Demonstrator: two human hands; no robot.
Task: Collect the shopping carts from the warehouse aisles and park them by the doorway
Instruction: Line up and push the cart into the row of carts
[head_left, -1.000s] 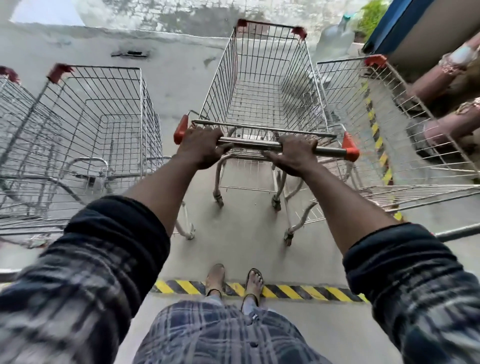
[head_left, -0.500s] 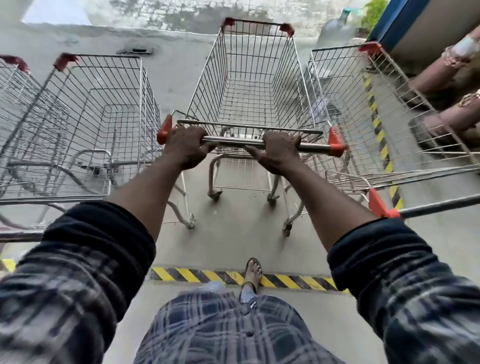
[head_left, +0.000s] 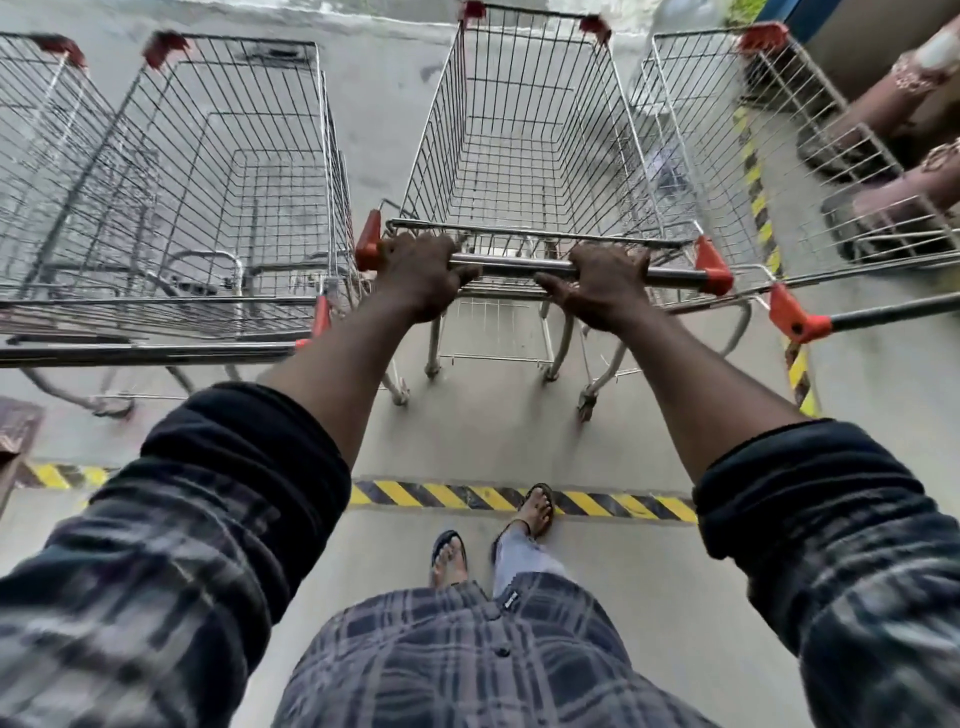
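Parking cart, both hands gripping handle (carts already parked either side); aisles unseen.

floor: grey concrete, smooth, with faint stains
near tape: yellow-and-black hazard stripe running left to right across the floor, scuffed
right tape: a second striped line running away along the right side
legs: another person's, in pink cloth with embroidered hems, at the far right edge
frame: blue, top right corner
plant: a bit of green just left of the frame
block: brown, at the left edge, cut off
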